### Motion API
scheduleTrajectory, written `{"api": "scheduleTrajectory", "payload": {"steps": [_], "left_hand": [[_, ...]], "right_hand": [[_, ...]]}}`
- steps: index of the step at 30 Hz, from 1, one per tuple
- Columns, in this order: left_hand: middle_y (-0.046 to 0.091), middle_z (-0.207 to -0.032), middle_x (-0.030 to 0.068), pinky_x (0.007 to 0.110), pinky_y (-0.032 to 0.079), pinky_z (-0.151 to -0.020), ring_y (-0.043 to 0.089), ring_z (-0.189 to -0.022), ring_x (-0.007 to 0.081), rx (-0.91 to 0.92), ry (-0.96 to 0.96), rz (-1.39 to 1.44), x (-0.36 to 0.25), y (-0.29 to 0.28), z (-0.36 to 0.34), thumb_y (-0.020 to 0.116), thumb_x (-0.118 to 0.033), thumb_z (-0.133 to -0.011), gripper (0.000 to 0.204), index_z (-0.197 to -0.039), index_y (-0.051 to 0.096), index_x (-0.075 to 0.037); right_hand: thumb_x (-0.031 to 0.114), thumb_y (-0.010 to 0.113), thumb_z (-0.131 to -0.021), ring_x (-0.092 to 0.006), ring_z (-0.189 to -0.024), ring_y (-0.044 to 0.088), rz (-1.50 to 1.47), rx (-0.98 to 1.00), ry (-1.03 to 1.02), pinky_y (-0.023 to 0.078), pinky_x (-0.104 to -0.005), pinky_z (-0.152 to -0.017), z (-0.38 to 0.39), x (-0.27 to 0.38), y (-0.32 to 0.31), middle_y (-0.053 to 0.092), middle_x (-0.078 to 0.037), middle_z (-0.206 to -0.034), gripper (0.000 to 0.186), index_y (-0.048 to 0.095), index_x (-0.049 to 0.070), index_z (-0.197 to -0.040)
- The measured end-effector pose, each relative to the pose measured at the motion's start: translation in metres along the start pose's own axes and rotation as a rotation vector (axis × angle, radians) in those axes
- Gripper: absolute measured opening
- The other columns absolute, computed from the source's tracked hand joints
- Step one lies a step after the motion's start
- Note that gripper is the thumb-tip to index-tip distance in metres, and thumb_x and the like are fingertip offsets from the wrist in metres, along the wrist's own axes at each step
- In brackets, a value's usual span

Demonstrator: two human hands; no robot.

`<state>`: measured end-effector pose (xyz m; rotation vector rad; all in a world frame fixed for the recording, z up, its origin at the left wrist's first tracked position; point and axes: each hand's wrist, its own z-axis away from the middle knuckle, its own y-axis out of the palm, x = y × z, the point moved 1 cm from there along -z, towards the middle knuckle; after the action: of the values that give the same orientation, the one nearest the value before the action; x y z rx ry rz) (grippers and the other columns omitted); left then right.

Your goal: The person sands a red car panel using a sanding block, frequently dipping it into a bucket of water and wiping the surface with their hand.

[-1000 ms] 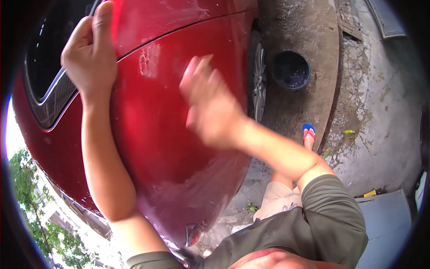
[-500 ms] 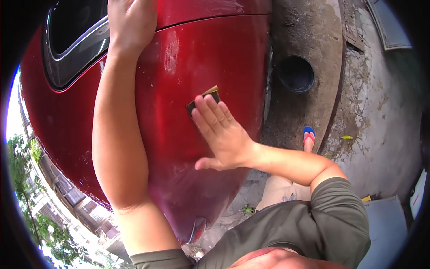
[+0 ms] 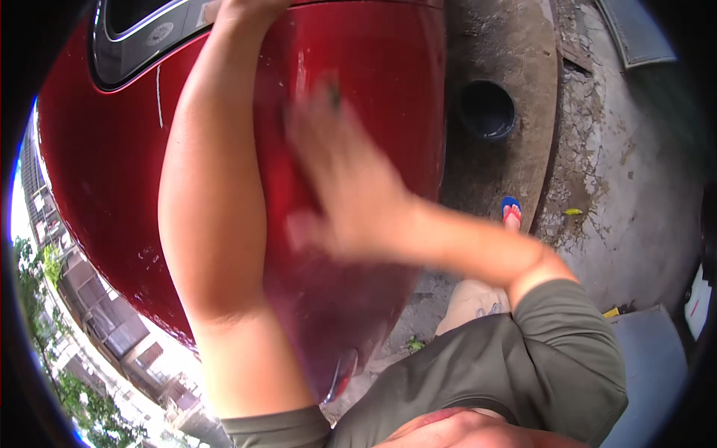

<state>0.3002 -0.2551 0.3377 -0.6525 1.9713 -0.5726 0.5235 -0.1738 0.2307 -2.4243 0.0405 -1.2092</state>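
A red car body (image 3: 373,67) fills the middle of the view, its paint dull and hazy in the lower part. My right hand (image 3: 351,179) lies flat over this panel, palm down and smeared by motion. Under its fingertips shows a small dark edge of a folded piece of sandpaper (image 3: 332,93), mostly hidden by the fingers. My left arm reaches up across the car, and my left hand (image 3: 250,6) rests by the window's lower corner. The top edge of the picture cuts off its fingers.
A black bucket (image 3: 487,110) stands on the concrete right of the car. My foot in a blue flip-flop (image 3: 511,207) is below it. A dark-framed car window (image 3: 142,37) lies at upper left, a lamp (image 3: 341,375) at the car's lower end. Grey panels (image 3: 638,30) stand far right.
My right hand has slid up and slightly left over the red panel with the sandpaper. My left hand has shifted up, partly out of the picture. The whole view has tilted a little.
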Motion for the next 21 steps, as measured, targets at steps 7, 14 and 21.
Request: {"api": "scheduleTrajectory", "payload": {"steps": [7, 14, 21], "left_hand": [[0.040, -0.060, -0.0034, 0.031, 0.027, -0.054, 0.034, -0.058, 0.0093, -0.047, 0.024, 0.073, -0.006, -0.011, -0.010, 0.048, -0.066, -0.102, 0.069, -0.060, 0.047, -0.011], [0.032, -0.058, -0.0064, 0.029, 0.023, -0.053, 0.029, -0.056, 0.0074, 0.101, -0.150, 0.570, 0.048, -0.026, -0.010, 0.045, -0.062, -0.105, 0.066, -0.060, 0.040, -0.016], [0.042, -0.065, -0.0042, 0.026, 0.022, -0.054, 0.033, -0.061, 0.0058, -0.045, -0.081, -0.159, 0.019, 0.022, 0.018, 0.036, -0.065, -0.107, 0.071, -0.073, 0.052, -0.005]], "right_hand": [[0.075, 0.042, -0.095, -0.0486, -0.156, 0.013, -0.037, -0.190, 0.114, 0.012, -0.0551, -0.126, -0.056, -0.030, -0.011, 0.020, -0.036, -0.164, 0.109, 0.025, -0.014, -0.154], [0.080, 0.046, -0.090, -0.0453, -0.155, 0.020, -0.095, -0.022, -0.070, 0.021, -0.0566, -0.124, -0.017, -0.019, 0.001, 0.021, -0.030, -0.166, 0.111, 0.027, -0.006, -0.158], [0.072, 0.048, -0.095, -0.0390, -0.157, 0.019, -0.051, -0.099, 0.017, 0.014, -0.0485, -0.128, 0.012, -0.252, -0.018, 0.022, -0.025, -0.167, 0.103, 0.025, -0.004, -0.160]]}}
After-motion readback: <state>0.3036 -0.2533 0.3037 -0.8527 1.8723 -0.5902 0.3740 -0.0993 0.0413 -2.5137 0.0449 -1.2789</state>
